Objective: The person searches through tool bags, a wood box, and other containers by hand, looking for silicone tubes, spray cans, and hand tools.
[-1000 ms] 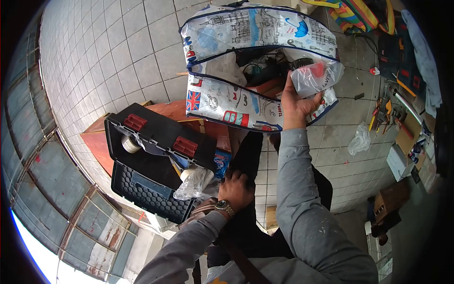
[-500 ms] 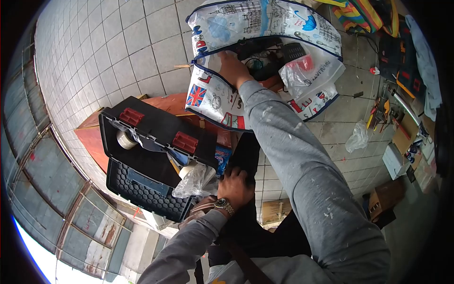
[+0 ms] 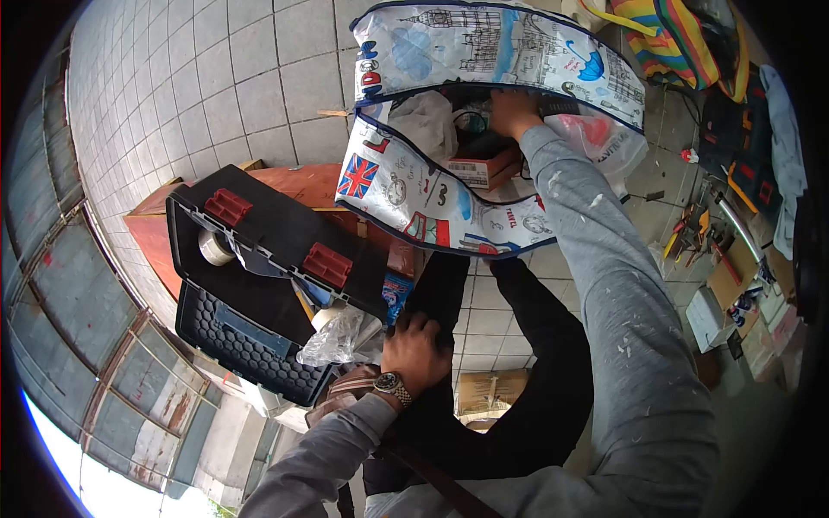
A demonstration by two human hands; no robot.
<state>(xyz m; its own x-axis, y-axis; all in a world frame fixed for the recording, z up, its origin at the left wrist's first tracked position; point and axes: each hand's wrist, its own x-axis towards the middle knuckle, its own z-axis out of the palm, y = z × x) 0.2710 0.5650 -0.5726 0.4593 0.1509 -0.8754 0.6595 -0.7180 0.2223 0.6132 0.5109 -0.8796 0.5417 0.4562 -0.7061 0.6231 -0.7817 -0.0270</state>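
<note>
My right hand [image 3: 514,114] reaches into a large printed zip bag [image 3: 449,203] with London drawings. Its fingertips are hidden among dark items near the far rim, so I cannot see whether it grips anything. Inside the bag, a cardboard box [image 3: 485,166] and a crumpled clear plastic bag [image 3: 423,123] lie to its left, and a clear bag with something red [image 3: 591,134] lies to its right. My left hand [image 3: 417,354], with a watch on the wrist, rests on my dark-trousered leg, fingers loosely bent over it. Nothing shows in that hand.
Left of my leg an open black toolbox [image 3: 276,233] with red latches holds a tape roll [image 3: 216,248] and plastic wrapping [image 3: 341,337]. A reddish wooden board [image 3: 298,186] lies behind it. Hand tools [image 3: 691,229] and a striped bag [image 3: 669,43] are on the tiled floor at right.
My right hand has moved right inside the printed bag, from its left end to beside the far rim. The cardboard box and crumpled plastic now show. My left hand stays on my leg.
</note>
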